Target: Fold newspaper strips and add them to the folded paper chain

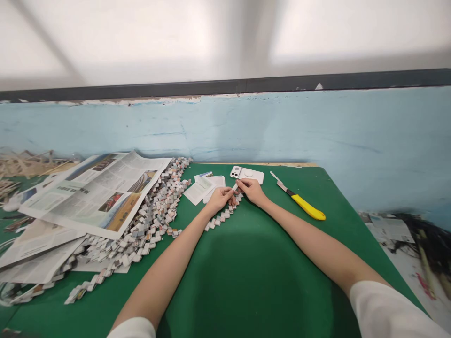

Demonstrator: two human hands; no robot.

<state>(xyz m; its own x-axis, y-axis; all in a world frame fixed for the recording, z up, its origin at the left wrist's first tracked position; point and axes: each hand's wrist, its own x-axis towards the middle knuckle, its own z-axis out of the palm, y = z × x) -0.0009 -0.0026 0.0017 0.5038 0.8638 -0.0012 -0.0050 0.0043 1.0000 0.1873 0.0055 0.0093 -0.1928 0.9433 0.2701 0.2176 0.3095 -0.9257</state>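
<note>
My left hand (pixel 221 197) and my right hand (pixel 251 188) meet near the middle of the green table, fingers pinched on a small white piece of folded paper (pixel 235 187). A zigzag chain of folded paper (pixel 220 218) hangs below my left hand and lies on the table. Cut paper rectangles (pixel 199 189) rest just left of my hands. Behind my right hand lies a white phone (pixel 256 176) with its cameras up. Whether the held piece is joined to the chain is hidden by my fingers.
A yellow-handled knife (pixel 306 206) lies at the right of the green table (pixel 264 281). Newspaper sheets (pixel 95 192) cover a heap of folded paper chains (pixel 155 211) on the left. A blue wall (pixel 317 126) stands behind; paper and dark clutter lie beyond the right edge.
</note>
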